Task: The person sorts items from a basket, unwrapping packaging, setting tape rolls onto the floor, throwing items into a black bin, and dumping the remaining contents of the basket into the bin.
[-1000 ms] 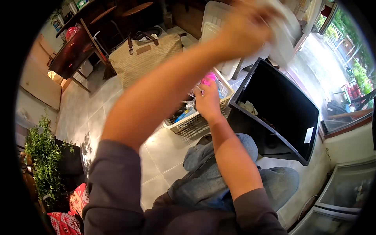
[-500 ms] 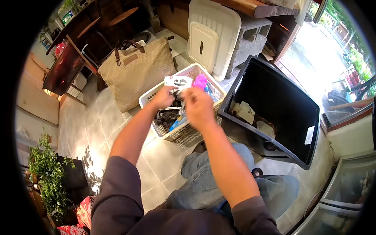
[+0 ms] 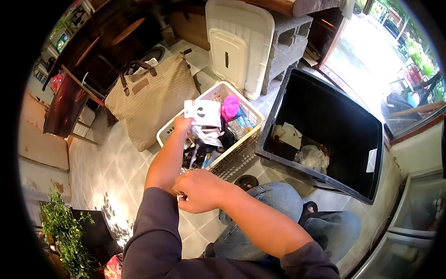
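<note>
A floor of pale grey tiles (image 3: 116, 172) is spreading across the room, dappled sunlight (image 3: 124, 218) brightening its lower left. A glossy reddish-brown wooden table (image 3: 60, 111) is standing at upper left, near a brown wooden seat (image 3: 127, 31). Rough grey concrete blocks (image 3: 288, 46) are sitting beneath a thick brown wooden slab (image 3: 269, 5). Strong daylight is flooding the pavement (image 3: 353, 46) outside, and a low cream wall (image 3: 413, 151) is running along the right.

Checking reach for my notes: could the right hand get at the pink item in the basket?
Probably yes: the pink item lies uncovered in the basket, and the left hand, at the white packet, seems to leave the right hand room.
</note>
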A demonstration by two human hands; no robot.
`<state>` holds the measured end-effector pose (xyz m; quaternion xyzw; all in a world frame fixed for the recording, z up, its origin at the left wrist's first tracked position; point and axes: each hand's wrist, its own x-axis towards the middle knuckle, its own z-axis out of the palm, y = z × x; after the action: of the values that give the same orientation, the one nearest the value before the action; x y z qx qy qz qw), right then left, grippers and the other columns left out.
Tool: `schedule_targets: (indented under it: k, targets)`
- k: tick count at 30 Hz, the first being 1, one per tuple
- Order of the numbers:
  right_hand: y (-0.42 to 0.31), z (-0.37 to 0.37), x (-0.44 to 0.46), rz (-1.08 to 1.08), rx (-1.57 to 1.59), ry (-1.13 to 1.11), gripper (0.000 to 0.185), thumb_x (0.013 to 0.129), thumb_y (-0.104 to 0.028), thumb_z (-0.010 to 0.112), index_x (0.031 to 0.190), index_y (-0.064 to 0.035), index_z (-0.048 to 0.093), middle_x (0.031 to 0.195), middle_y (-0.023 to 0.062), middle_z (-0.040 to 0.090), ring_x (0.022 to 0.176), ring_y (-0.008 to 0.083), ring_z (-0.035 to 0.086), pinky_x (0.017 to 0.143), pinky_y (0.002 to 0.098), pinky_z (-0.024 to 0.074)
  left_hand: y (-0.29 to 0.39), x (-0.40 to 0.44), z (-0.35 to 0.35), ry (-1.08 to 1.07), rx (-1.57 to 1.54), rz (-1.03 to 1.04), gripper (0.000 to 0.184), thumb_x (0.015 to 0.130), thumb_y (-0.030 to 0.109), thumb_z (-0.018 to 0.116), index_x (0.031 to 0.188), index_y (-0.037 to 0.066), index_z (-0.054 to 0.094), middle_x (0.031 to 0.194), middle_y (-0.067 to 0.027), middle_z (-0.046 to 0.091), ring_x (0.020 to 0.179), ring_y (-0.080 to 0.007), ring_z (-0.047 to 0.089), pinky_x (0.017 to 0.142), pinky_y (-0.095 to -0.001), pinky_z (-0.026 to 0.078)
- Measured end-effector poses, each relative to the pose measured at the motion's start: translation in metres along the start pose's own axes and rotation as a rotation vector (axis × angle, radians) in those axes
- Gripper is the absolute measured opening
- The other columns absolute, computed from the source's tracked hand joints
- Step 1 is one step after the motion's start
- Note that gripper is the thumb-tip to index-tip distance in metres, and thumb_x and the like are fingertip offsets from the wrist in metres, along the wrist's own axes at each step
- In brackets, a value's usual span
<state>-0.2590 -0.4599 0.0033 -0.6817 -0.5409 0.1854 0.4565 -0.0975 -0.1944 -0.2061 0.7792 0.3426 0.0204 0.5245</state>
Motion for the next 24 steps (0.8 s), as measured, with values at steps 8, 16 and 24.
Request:
schedule_targets:
  k: [8,16,24]
  targets:
    - [0.01,-0.002,0.018,0.34,-0.172,-0.196,0.017,0.076,0.004,0.059,0.085,0.0042,0.073,0.094,0.0288,0.071,0.093,0.0467,0.07,0.078,0.0514,0.0564,0.153,-0.052,-0.06,-0.254,-0.591,0.431,0.016,0.096,0.008,0.069,0.11,0.0,0.067,0.099,-0.0092,0.074,0.082,-0.0149,0.07,0.077,-0.0287,0.057]
    - [-0.003,0.023,0.063,0.26,-0.082,-0.107,0.044,0.077,0.002,0.066,0.121,-0.0007,0.067,0.131,0.0232,0.06,0.126,0.0402,0.057,0.106,0.0427,0.0486,0.227,-0.15,-0.169,-0.351,-0.507,0.654,0.011,0.096,0.013,0.071,0.103,0.004,0.068,0.093,-0.0032,0.073,0.077,-0.0089,0.066,0.071,-0.0237,0.053]
    - [-0.003,-0.016,0.087,0.707,0.149,0.886,0.058,0.082,-0.009,0.07,0.135,0.0066,0.054,0.149,0.0325,0.046,0.133,0.0419,0.053,0.11,0.0445,0.045,0.234,-0.226,-0.212,-0.336,-0.511,0.708,0.013,0.095,0.013,0.072,0.1,0.002,0.068,0.092,-0.0052,0.072,0.079,-0.0103,0.066,0.072,-0.0246,0.053]
